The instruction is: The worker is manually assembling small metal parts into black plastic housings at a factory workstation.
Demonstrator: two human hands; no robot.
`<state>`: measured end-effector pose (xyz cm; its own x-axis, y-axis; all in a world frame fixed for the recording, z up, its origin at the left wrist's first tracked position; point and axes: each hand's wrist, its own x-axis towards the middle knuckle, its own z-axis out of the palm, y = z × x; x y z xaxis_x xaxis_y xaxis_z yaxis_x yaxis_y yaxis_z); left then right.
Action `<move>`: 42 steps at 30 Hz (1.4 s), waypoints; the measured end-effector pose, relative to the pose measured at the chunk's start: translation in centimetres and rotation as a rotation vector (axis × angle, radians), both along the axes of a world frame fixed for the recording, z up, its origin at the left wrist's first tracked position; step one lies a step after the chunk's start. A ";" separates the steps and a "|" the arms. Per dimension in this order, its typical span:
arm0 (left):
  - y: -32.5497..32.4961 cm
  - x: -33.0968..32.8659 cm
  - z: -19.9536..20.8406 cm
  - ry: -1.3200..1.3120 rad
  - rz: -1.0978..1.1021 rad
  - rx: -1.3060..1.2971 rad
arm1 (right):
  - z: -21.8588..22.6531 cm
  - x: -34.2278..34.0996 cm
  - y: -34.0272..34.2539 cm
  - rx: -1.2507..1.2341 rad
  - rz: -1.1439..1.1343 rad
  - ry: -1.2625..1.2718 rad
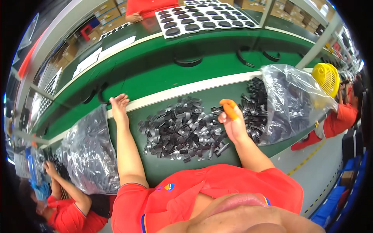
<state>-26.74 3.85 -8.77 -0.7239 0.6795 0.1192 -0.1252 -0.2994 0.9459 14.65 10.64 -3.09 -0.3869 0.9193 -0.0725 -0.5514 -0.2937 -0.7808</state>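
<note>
My left hand (119, 105) is stretched out over the pale edge of the green conveyor belt (155, 66), its fingers extended and nothing visible in them. Just beyond it, a curved black strip (101, 93) lies on the belt. My right hand (233, 118) wears orange finger covers on two fingers, which are curled in. It hovers between a loose heap of small black plastic pieces (180, 130) and a pile of black curved strips (254, 112). Small dark pieces show beside its fingertips; whether one is pinched, I cannot make out.
Clear plastic bags of black parts stand at left (91, 151) and right (289, 105). More curved strips (188, 61) lie along the belt. Across it is a white tray (186, 34) of round black parts, near another person. A yellow fan (325, 79) and co-workers flank the table.
</note>
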 end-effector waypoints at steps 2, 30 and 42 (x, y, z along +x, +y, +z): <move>0.4 0.3 0.3 -0.014 0.015 0.009 | 0.0 0.3 -0.2 -0.005 0.035 0.035; -0.2 0.2 0.4 0.211 0.054 -0.101 | -2.2 -0.3 -0.2 0.016 0.120 0.054; 0.9 0.5 -0.6 0.198 0.044 -0.004 | -2.3 0.7 0.5 -0.046 0.198 0.028</move>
